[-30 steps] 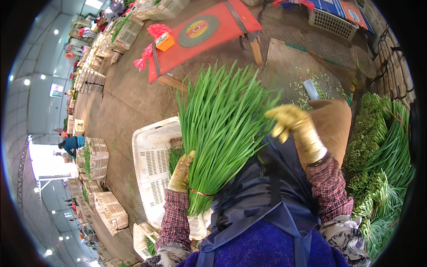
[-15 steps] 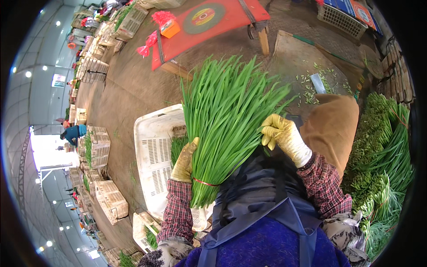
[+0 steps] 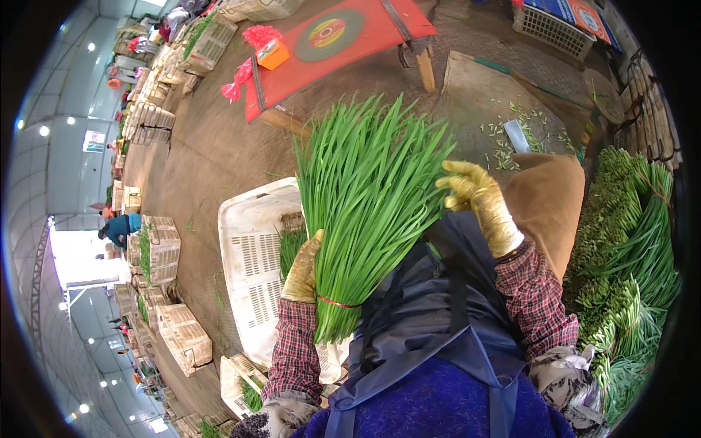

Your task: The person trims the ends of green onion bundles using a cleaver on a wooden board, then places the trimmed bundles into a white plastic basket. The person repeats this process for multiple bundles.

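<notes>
My left hand (image 3: 301,271), in a yellow glove, is closed round the lower part of a bunch of long green leaves (image 3: 372,190), which a thin red band (image 3: 337,302) binds near its base. At the bunch's right side, near the leaf tips, my gloved right hand (image 3: 475,197) has its fingers bent and apart, holding nothing I can make out. Behind the bunch is a white perforated crate (image 3: 244,255) with more green leaves (image 3: 290,244) in it. A dark apron (image 3: 438,306) covers my lap beneath.
Tied green bundles (image 3: 628,248) are piled at the right beside a brown cloth (image 3: 548,204). Ahead stand a red-topped bench (image 3: 394,18) and a board with cut bits and a blade (image 3: 516,136). Crates (image 3: 182,336) line the left, where a person in teal (image 3: 120,230) bends over.
My right hand dipped half a second ago and is now higher again, fingers more spread. The bunch stays in my left hand, slightly shifted as the view moved.
</notes>
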Motion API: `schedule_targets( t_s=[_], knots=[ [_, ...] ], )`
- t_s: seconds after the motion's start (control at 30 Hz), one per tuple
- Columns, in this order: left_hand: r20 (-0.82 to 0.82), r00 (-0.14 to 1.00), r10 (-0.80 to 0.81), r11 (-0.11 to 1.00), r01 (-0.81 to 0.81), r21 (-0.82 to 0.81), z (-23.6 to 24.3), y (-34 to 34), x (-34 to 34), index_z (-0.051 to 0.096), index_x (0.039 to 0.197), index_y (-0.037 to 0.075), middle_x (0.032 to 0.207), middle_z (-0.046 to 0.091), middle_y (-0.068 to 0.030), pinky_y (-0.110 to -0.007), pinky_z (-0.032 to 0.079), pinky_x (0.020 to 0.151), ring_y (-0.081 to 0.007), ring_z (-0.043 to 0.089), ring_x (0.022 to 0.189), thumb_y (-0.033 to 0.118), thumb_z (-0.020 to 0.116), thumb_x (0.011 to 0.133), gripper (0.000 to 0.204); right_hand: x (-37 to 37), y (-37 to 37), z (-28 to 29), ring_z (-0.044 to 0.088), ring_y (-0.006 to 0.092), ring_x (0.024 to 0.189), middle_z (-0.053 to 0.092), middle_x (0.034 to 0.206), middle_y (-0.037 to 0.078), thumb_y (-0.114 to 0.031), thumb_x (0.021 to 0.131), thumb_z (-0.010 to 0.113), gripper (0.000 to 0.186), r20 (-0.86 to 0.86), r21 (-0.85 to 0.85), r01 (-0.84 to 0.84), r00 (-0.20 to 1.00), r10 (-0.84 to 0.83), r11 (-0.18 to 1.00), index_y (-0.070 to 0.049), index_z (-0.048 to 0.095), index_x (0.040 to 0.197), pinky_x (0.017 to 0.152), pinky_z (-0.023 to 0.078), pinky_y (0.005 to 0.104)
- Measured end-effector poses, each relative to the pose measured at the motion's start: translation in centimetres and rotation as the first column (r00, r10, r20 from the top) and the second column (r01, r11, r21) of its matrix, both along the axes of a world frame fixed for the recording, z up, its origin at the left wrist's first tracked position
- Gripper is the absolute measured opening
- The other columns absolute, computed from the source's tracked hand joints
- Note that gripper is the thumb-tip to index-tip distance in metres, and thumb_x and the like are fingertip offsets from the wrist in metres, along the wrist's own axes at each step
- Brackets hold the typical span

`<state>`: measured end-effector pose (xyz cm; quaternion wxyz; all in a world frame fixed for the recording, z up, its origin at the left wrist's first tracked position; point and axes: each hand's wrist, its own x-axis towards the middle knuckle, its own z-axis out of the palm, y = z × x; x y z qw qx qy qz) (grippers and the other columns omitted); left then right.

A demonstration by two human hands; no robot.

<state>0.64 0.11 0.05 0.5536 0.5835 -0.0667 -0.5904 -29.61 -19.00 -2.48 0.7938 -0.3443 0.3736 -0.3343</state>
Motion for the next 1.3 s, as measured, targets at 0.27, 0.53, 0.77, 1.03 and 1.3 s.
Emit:
schedule_targets(
  t_s=[0.27, 0.53, 0.77, 1.03, 1.3],
  knots=[
    [0.018, 0.999, -0.03, 0.999, 0.029, 0.025, 0.1, -0.3, -0.1, 0.061, 0.117, 0.001, 0.101, 0.069, -0.0054, -0.026, 0.055, 0.068, -0.0135, 0.066, 0.082, 0.034, 0.062, 0.094, 0.04, 3.4, 3.9, -2.2, 0.061, 0.0141, 0.07, 0.066, 0.097, 0.014, -0.003, 0.08, 0.072, 0.082, 0.098, 0.015, -0.191, 0.977, 0.188, 0.982, 0.008, 0.024, 0.146, 0.062, 0.051, 0.0235],
    [0.023, 1.0, -0.018, 1.0, 0.018, 0.021, 0.0, -0.3, 0.0, 0.061, 0.118, 0.001, 0.101, 0.069, -0.0061, -0.026, 0.057, 0.068, -0.0141, 0.067, 0.082, 0.034, 0.063, 0.094, 0.041, 3.2, 3.9, -2.0, 0.058, 0.0129, 0.061, 0.067, 0.09, 0.014, 0.001, 0.081, 0.069, 0.074, 0.096, 0.007, -0.196, 0.976, 0.195, 0.981, 0.01, 0.029, 0.142, 0.057, 0.048, 0.0226],
    [0.028, 1.0, 0.01, 0.999, -0.011, 0.035, 0.6, -0.5, -0.7, 0.061, 0.119, 0.002, 0.101, 0.069, -0.006, -0.026, 0.057, 0.068, -0.0144, 0.067, 0.082, 0.033, 0.063, 0.094, 0.04, 3.6, 4.2, -2.5, 0.06, 0.0139, 0.065, 0.066, 0.093, 0.015, 0.001, 0.082, 0.07, 0.067, 0.168, 0.031, -0.118, 0.98, 0.111, 0.993, 0.009, 0.036, 0.138, 0.058, 0.049, 0.0242],
    [0.015, 1.0, 0.0, 0.999, 0.0, 0.037, 0.1, -0.4, -0.2, 0.059, 0.121, 0.002, 0.102, 0.069, -0.0069, -0.027, 0.057, 0.069, -0.0154, 0.067, 0.084, 0.031, 0.063, 0.094, 0.04, 2.2, 3.2, -1.9, 0.049, 0.0038, 0.052, 0.064, 0.081, 0.003, 0.001, 0.084, 0.061, 0.038, 0.389, 0.487, 0.038, 0.885, -0.256, 0.873, 0.003, 0.056, 0.121, 0.049, 0.037, 0.0172],
    [-0.012, 0.996, -0.085, 0.996, 0.085, -0.017, 1.6, -1.2, -0.6, 0.054, 0.128, 0.001, 0.112, 0.066, -0.0082, -0.03, 0.057, 0.076, -0.0173, 0.066, 0.091, 0.023, 0.068, 0.091, 0.045, -3.3, -2.2, 1.9, 0.058, 0.007, 0.066, 0.066, 0.103, 0.012, -0.034, 0.096, 0.057, 0.048, 0.773, 0.14, 0.013, 0.624, -0.117, 0.99, -0.001, 0.047, 0.13, 0.057, 0.048, 0.0219]
  ],
)
